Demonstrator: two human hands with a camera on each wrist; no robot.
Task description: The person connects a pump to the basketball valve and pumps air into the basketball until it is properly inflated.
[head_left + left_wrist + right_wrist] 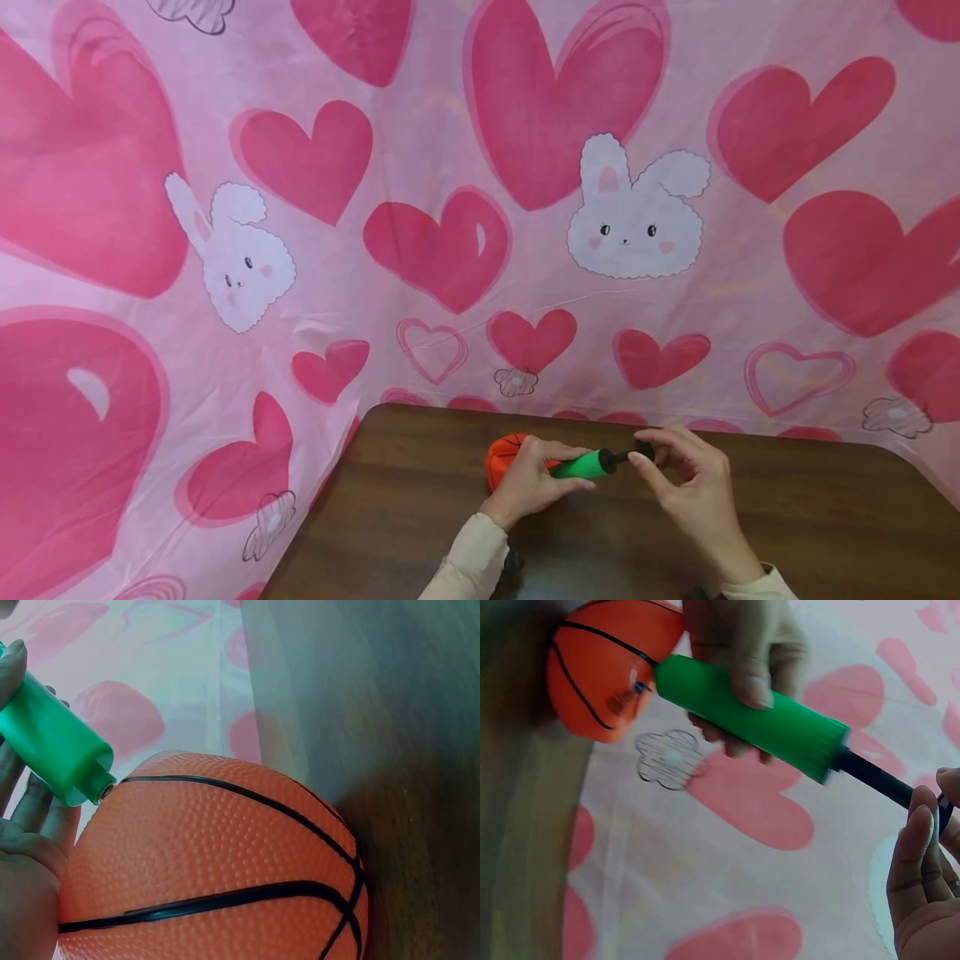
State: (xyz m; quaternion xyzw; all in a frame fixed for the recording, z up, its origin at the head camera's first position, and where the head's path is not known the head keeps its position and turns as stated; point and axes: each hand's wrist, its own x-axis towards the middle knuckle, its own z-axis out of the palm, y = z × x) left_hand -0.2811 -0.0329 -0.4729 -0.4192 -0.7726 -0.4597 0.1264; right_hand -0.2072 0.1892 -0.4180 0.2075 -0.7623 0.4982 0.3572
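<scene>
My left hand (525, 477) grips the green barrel of a small hand pump (727, 709), fingers and thumb wrapped round it. A black rod (874, 777) sticks out of the barrel's far end. My right hand (697, 487) pinches the black handle (642, 452) at the end of that rod. An orange basketball (217, 840) with black lines sits on the table behind and beside the left hand. In the right wrist view its side looks creased. The barrel's narrow nozzle end (99, 786) is right at the ball's edge in the left wrist view.
The dark wooden table (810, 517) has rounded back corners. Behind it and to the left hangs a pink cloth (420, 117) printed with hearts and rabbits. A small black object (513, 561) shows beside the left sleeve.
</scene>
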